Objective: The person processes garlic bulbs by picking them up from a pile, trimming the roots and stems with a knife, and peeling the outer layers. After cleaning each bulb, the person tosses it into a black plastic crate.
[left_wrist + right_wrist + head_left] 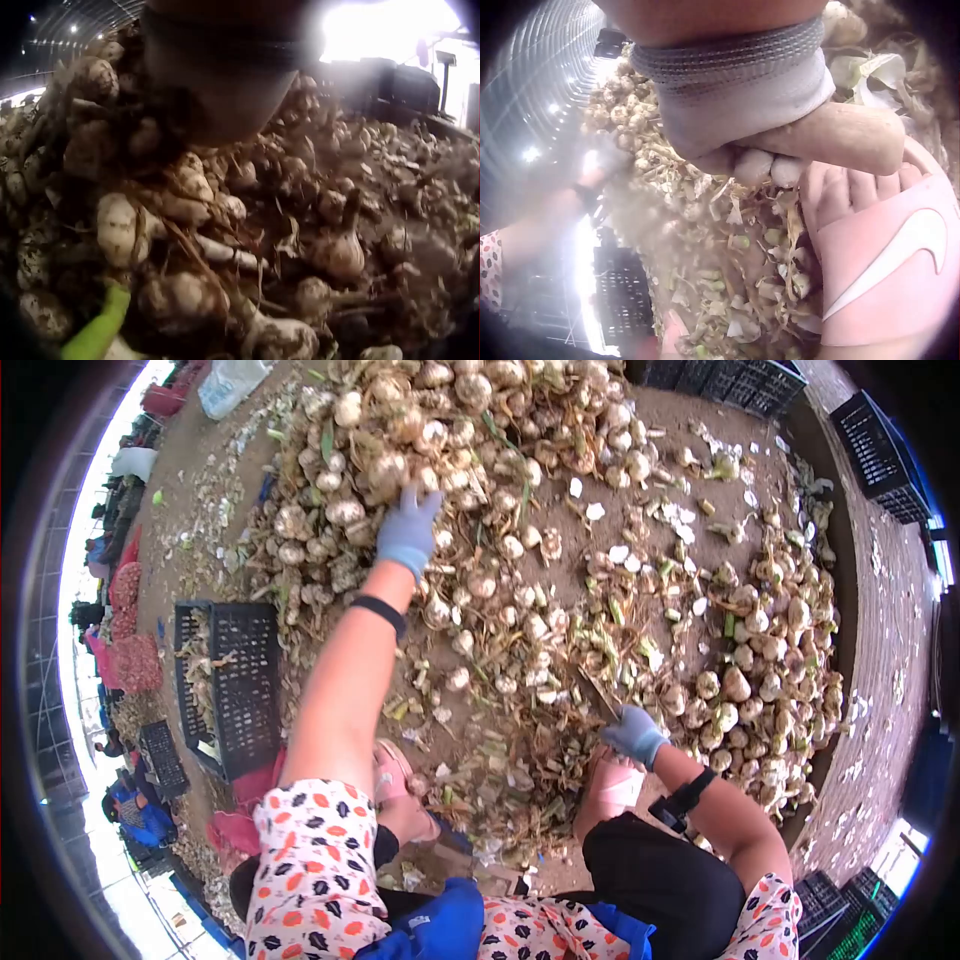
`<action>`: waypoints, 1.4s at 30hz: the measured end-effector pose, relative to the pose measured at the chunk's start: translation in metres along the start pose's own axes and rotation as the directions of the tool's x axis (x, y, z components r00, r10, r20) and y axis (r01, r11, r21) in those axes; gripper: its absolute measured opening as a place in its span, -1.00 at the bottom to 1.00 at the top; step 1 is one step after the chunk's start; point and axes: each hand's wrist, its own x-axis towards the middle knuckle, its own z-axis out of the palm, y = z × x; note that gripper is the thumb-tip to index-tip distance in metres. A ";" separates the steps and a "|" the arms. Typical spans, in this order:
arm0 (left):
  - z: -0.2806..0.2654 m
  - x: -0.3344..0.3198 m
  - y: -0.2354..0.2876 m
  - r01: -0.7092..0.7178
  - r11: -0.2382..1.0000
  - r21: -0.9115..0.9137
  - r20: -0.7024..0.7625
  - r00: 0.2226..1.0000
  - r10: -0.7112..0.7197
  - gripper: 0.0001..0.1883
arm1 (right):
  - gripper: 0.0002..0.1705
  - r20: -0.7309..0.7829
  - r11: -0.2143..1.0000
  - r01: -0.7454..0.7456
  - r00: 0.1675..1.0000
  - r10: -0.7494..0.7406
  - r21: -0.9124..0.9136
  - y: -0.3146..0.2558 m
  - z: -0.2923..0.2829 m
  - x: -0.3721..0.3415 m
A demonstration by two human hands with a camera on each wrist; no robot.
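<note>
My left hand (pixel 407 532), in a grey-blue glove, reaches out to the big heap of garlic bulbs (pixel 345 510), its fingers spread at the near face of the bulbs. In the left wrist view the glove (pixel 217 90) hangs over dirty bulbs with stems, and its fingertips are hidden. My right hand (pixel 635 735), gloved too, is low beside the right foot. It grips a tool by its thick wooden handle (pixel 840 139). A thin, narrow blade (pixel 600 693) points forward from that hand in the head view.
A second pile of trimmed garlic (pixel 770 660) lies on the right, by a low ledge. At left stands a black crate (pixel 250 685) with stems in it. Cut stems and peelings (pixel 500 760) cover the ground between the pink sandals (pixel 612 780). More black crates (pixel 878 455) stand at the far right.
</note>
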 end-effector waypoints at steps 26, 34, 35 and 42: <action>0.030 -0.234 0.150 0.654 -0.756 0.029 0.304 0.715 0.630 -0.56 | -0.74 0.021 0.545 0.426 0.801 -0.599 -0.722 -0.099 -0.011 -0.062; 0.002 -0.258 0.148 0.295 0.168 -0.941 0.332 0.904 0.271 -0.39 | -0.73 -0.349 0.827 -0.047 0.919 -0.184 -0.561 -0.066 -0.048 -0.015; -0.003 -0.258 0.148 0.293 0.171 -0.941 0.331 0.904 0.270 -0.39 | -0.74 -0.457 0.785 -0.134 0.866 -0.205 -0.605 -0.039 -0.060 0.000; -0.021 -0.242 0.143 -0.271 0.185 -0.944 -0.156 0.866 0.475 -0.65 | -0.75 -0.261 0.831 0.196 0.890 -0.374 -0.521 -0.018 -0.038 -0.007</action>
